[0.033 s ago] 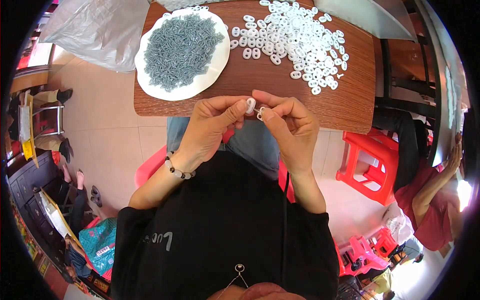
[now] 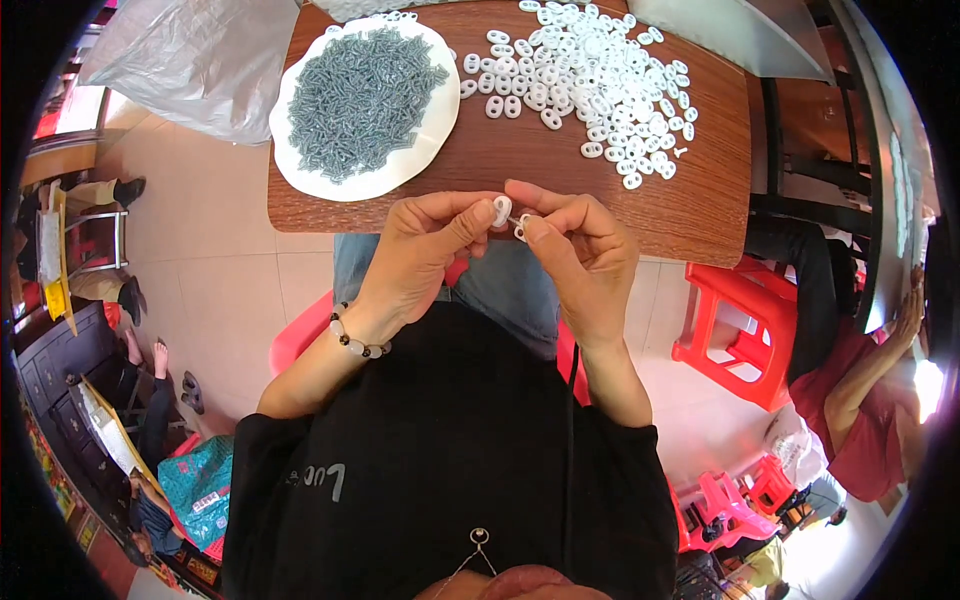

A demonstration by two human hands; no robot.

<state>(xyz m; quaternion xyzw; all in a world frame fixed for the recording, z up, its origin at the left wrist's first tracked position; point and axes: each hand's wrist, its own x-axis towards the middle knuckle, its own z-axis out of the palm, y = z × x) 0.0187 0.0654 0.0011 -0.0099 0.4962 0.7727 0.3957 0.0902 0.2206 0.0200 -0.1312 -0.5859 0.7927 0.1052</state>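
Note:
Above the near edge of the brown wooden table (image 2: 500,155), my left hand (image 2: 415,250) pinches a small white oval plastic piece with holes (image 2: 502,210) between thumb and fingers. Close on its right, my right hand (image 2: 592,255) grips a second white two-holed piece (image 2: 520,233), partly covered by the thumb. A thin pale pin-like bit shows between the two pieces; its exact fit is too small to tell. Many loose white two-holed pieces (image 2: 610,85) lie heaped at the table's far right. Small grey-blue translucent tubes (image 2: 365,105) fill a white plate (image 2: 437,125) at the far left.
A translucent plastic bag (image 2: 200,70) hangs by the table's left side. Grey panels or bins (image 2: 740,30) stand along the far edge. A red plastic stool (image 2: 745,335) is to the right, near another person in a dark red top (image 2: 865,430). More people sit at the left.

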